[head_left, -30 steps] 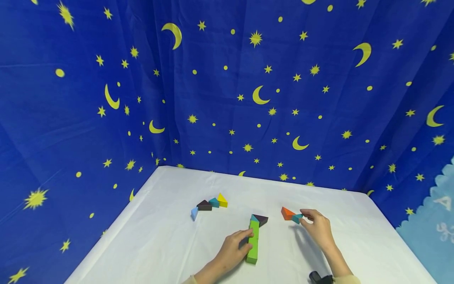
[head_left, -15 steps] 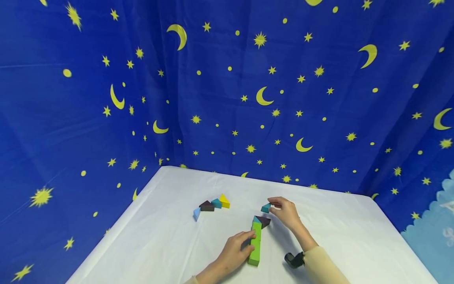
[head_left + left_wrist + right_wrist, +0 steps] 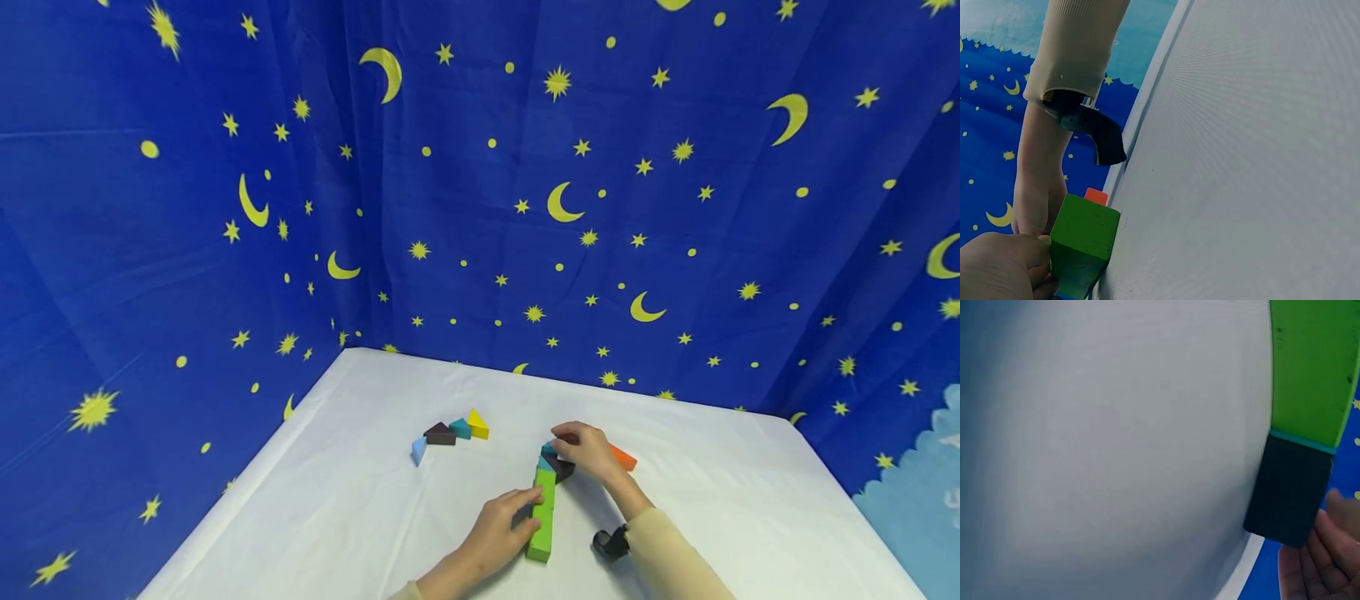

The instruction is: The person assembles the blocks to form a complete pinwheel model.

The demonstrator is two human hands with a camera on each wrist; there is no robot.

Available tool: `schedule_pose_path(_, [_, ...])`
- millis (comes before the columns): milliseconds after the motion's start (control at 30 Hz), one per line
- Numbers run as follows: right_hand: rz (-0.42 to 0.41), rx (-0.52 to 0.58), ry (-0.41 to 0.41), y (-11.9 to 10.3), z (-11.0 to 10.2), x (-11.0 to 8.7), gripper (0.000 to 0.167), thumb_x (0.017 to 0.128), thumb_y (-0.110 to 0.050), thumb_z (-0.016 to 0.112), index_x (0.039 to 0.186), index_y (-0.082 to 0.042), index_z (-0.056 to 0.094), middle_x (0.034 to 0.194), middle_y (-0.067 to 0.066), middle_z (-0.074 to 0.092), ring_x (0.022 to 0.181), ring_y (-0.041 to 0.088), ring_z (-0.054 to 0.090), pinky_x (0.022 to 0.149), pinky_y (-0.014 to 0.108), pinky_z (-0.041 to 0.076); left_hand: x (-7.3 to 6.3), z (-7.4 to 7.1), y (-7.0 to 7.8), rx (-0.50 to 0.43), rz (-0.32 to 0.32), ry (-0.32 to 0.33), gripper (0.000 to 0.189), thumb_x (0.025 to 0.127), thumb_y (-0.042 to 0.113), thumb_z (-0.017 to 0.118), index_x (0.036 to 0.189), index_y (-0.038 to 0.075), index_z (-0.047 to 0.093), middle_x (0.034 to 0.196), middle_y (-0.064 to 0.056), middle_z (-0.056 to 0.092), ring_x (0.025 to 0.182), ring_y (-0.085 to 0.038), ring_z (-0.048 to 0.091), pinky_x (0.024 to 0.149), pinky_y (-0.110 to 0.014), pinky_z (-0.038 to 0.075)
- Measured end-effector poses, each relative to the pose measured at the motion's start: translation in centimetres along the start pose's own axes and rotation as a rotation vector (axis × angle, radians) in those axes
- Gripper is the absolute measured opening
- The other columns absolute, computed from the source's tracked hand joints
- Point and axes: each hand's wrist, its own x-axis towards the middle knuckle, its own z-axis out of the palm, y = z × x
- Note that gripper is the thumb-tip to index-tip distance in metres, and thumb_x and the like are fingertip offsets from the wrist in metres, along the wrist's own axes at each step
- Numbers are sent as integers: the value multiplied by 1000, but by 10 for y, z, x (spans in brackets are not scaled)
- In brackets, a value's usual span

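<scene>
My left hand (image 3: 491,533) rests its thumb and forefinger against the left side of a long green block row (image 3: 542,529), which shows a seam partway. In the left wrist view the fingers lie beside the near green block (image 3: 1088,228). At the far end of the row sit a light teal triangle (image 3: 546,464) and a dark brown triangular block (image 3: 562,470). Just beyond them, my right hand (image 3: 588,454) pinches a teal triangular block (image 3: 547,447), partly hidden by its fingers. The dark block's flat side (image 3: 1288,487) shows in the right wrist view, right hand behind it.
An orange triangular block (image 3: 624,457) lies behind the right hand. Left of the row are a light blue triangle (image 3: 418,451), a dark brown one (image 3: 440,434), a teal one (image 3: 461,428) and a yellow one (image 3: 477,424). A starry blue curtain (image 3: 480,217) borders the white table (image 3: 360,500).
My right hand has carried the teal triangular block leftward from beside the orange block, then lowered it to the far end of the row. The left hand stays at the green blocks.
</scene>
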Motion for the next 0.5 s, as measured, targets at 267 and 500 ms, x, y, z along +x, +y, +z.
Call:
schedule_pose_path(267, [-22, -19, -27, -5, -2, 0, 17, 81, -2, 71, 99, -2, 70, 90, 5, 68, 83, 21, 64, 74, 35, 55, 0, -1, 3, 3, 2, 4, 39, 88, 7, 65, 125, -3, 56, 110, -3, 66, 109, -15, 58, 92, -31, 48])
schedule_pose_path(500, [-38, -23, -61, -8, -5, -5, 17, 81, -3, 71, 98, -1, 70, 88, 6, 69, 82, 22, 65, 73, 35, 55, 0, -1, 2, 4, 7, 8, 39, 88, 7, 65, 125, -2, 57, 110, -2, 66, 108, -15, 59, 92, -31, 48])
